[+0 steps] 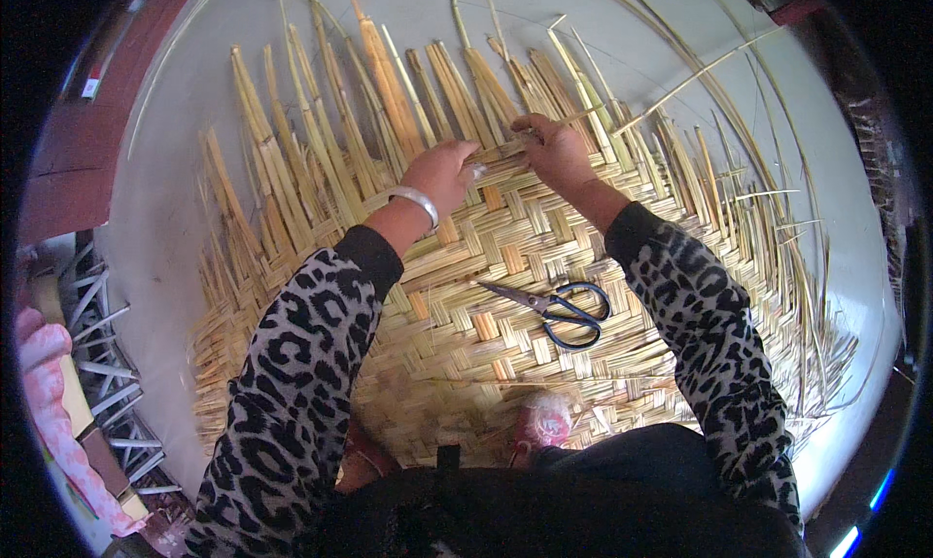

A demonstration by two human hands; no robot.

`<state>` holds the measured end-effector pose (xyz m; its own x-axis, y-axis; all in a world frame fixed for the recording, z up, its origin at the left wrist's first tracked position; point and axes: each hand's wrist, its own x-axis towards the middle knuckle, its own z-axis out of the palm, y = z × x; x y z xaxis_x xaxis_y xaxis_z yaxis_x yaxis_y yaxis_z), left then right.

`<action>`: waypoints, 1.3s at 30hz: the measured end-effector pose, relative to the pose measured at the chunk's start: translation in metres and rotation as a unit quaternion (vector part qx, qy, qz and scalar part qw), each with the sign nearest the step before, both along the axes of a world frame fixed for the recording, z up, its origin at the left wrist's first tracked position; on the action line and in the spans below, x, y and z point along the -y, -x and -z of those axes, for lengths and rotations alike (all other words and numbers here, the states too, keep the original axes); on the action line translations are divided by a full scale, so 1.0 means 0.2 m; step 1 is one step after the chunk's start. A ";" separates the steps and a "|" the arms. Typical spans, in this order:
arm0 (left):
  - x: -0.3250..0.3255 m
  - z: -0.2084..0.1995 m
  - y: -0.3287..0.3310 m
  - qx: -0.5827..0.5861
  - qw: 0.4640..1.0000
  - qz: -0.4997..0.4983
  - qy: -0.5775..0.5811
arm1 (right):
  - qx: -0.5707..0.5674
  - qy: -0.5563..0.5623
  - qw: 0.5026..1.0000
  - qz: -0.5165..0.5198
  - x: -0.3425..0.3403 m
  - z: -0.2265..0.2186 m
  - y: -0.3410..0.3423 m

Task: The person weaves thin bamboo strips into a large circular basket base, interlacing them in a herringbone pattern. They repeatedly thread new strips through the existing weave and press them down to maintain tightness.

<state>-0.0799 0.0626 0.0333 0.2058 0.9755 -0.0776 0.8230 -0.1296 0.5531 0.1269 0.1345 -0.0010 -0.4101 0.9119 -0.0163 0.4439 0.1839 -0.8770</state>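
Observation:
A mat of flat, straw-coloured plant strips [515, 232] lies woven in a slanting pattern, with loose strip ends standing out along its far edge. My left hand [439, 176], with a silver bangle at the wrist, is closed at that edge, its fingertips on a strip. Just to its right, my right hand [561, 157] pinches the same woven border, thumb and forefinger together. A short strip [502, 154] spans the gap between both hands. Scissors with dark blue handles [575, 315] rest on the weave nearer to me, blades pointing left.
Long thin strips [695, 77] reach out over the pale floor [160, 257] at the far right. My feet, one in a red and white shoe [546, 424], are on the mat's near part. A white lattice [107, 364] and pink cloth [47, 383] stand at left.

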 end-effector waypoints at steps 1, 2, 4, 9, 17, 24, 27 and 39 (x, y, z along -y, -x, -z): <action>-0.04 0.01 -0.02 -0.029 0.999 -0.018 0.011 | -0.067 0.102 0.993 0.000 -0.02 -0.02 -0.01; -0.07 0.01 -0.04 -0.014 0.998 -0.037 0.039 | -0.129 0.207 0.970 0.008 -0.03 -0.04 -0.03; -0.15 0.01 -0.04 -0.004 0.989 -0.077 0.127 | -0.217 0.270 0.938 -0.011 -0.06 -0.09 -0.08; -0.14 0.04 -0.06 0.023 0.982 -0.159 0.097 | -0.272 0.260 0.925 -0.053 -0.16 -0.12 -0.19; -0.10 0.14 -0.04 0.175 0.946 -0.273 0.027 | 0.078 -0.015 0.993 -0.089 -0.32 0.00 -0.02; -0.08 0.05 -0.03 0.287 0.902 -0.308 0.093 | 0.359 -0.083 0.912 -0.181 -0.53 0.09 0.18; -0.08 0.01 -0.04 0.317 0.886 -0.323 0.100 | 0.332 -0.154 0.880 -0.303 -0.57 0.10 0.19; -0.08 0.03 -0.04 0.357 0.852 -0.366 0.109 | 0.151 0.225 0.951 -0.148 -0.41 -0.12 0.17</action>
<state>-0.0710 0.0778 0.0277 -0.3805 0.8414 -0.3838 0.0826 0.4443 0.8921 0.0934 0.2163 0.0224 -0.5631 0.6299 -0.5349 0.6753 -0.0224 -0.7372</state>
